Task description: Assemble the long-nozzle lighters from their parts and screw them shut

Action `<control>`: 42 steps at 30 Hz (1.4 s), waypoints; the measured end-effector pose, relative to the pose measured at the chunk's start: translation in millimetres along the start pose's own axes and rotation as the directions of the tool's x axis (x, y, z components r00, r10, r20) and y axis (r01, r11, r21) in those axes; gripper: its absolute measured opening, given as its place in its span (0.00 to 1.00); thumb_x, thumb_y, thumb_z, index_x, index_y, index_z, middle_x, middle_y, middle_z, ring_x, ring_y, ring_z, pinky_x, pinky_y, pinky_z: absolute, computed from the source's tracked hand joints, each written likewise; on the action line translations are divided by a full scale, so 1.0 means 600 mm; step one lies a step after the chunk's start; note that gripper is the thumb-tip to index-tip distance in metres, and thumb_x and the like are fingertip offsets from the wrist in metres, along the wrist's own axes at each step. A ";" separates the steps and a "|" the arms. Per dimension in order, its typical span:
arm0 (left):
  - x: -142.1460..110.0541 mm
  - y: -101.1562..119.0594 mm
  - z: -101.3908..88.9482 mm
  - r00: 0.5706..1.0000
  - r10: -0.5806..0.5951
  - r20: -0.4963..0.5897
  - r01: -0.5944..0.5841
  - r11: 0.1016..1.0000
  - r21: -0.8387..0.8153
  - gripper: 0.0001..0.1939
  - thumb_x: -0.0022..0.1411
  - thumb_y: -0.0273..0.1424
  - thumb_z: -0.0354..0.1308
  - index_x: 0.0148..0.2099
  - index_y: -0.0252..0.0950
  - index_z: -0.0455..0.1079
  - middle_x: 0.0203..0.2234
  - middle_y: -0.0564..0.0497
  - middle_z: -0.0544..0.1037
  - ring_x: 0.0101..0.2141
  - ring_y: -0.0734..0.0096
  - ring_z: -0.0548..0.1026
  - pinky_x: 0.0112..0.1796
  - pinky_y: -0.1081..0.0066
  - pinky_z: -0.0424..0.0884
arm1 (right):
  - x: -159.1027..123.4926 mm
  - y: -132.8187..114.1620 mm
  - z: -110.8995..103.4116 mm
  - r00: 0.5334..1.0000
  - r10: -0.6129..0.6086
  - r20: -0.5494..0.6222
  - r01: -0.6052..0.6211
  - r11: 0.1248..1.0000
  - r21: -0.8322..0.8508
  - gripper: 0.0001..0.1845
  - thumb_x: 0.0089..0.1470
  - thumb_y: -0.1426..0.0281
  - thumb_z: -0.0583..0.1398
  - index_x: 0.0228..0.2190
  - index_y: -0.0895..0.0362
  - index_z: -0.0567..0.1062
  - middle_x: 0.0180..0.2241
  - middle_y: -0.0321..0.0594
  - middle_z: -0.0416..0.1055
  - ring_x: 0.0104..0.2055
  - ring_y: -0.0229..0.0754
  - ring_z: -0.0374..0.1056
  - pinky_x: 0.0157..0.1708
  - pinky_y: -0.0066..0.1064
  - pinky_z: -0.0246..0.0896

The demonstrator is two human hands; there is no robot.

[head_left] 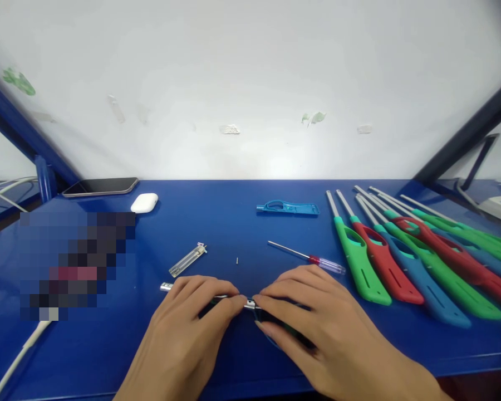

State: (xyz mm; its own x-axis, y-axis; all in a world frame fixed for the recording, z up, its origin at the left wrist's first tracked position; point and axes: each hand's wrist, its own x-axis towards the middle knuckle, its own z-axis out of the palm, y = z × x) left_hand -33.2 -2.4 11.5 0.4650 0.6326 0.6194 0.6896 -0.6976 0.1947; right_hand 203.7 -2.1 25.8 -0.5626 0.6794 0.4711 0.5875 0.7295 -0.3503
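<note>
Near the front edge of the table, my left hand (186, 328) closes round the metal tube (166, 287) of a long-nosed lighter, whose tip sticks out to the left. My right hand (317, 317) pinches the tube's base and covers a blue lighter handle part (270, 337), mostly hidden under the fingers. The fingertips of both hands nearly meet at a small silver joint (249, 304). Beyond my left hand lies a clear fuel tank (187, 260) with a valve. A tiny screw (237, 260) stands in the middle. A blue handle shell half (290, 208) lies farther back.
A screwdriver (328, 265) lies beyond my right hand. Several red, green and blue lighters (361, 267) fan out at right. At left are a phone (100, 186), a white earbud case (144, 203), a blurred-out object (83, 262) and a white cable (20, 353). A wall stands behind.
</note>
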 end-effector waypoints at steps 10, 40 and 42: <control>-0.001 -0.002 -0.007 0.998 0.063 -0.003 -0.063 0.998 0.007 0.22 0.69 0.13 0.50 0.53 0.41 0.77 0.45 0.54 0.83 0.44 0.71 0.79 0.49 0.69 0.68 | -0.001 0.001 0.003 1.000 -0.009 0.002 0.009 1.000 -0.005 0.10 0.74 0.70 0.58 0.46 0.54 0.80 0.44 0.34 0.82 0.46 0.42 0.76 0.54 0.36 0.63; 0.012 0.000 0.000 0.997 0.055 0.051 -0.051 0.995 -0.087 0.21 0.68 0.11 0.48 0.46 0.38 0.75 0.40 0.54 0.81 0.39 0.71 0.77 0.45 0.68 0.68 | -0.008 0.000 0.004 0.994 0.057 0.091 -0.058 0.998 0.005 0.08 0.73 0.69 0.59 0.46 0.52 0.79 0.45 0.34 0.81 0.45 0.43 0.75 0.55 0.41 0.64; 0.014 0.001 -0.003 0.996 0.051 0.066 -0.047 0.996 -0.071 0.21 0.69 0.12 0.48 0.45 0.38 0.76 0.39 0.53 0.81 0.38 0.70 0.77 0.43 0.68 0.69 | -0.006 0.001 0.004 0.995 0.053 0.085 -0.054 0.999 0.004 0.08 0.73 0.69 0.59 0.46 0.52 0.79 0.45 0.33 0.82 0.45 0.43 0.75 0.55 0.41 0.64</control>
State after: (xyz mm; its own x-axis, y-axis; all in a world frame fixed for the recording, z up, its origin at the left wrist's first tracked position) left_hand -29.9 2.0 18.1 0.5355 0.6168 0.5769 0.6258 -0.7485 0.2193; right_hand 204.8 -3.8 21.6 -0.5781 0.7215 0.3812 0.6146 0.6922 -0.3782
